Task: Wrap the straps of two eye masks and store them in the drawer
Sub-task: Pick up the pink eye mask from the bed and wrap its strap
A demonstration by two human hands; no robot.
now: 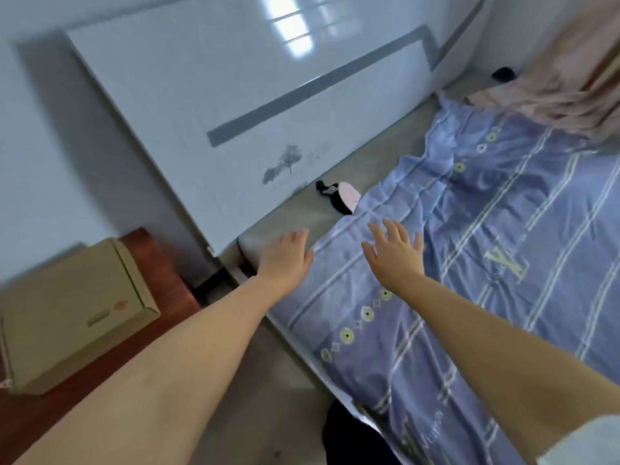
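Observation:
A pink and black eye mask point(345, 196) with a loose black strap point(323, 187) lies on the bare mattress point(295, 213) close to the white headboard. A second dark object point(503, 74), too small to identify, lies far back by the headboard. My left hand point(285, 260) reaches over the near mattress corner, fingers apart, holding nothing. My right hand point(394, 253) hovers over the blue sheet just below the mask, fingers spread and empty. No drawer shows.
A blue striped sheet point(503, 263) covers most of the bed. A pink blanket point(563, 95) is bunched at the far right. A cardboard box point(73, 313) sits on a red-brown nightstand point(161, 273) left of the bed. The glossy headboard point(235, 112) stands behind.

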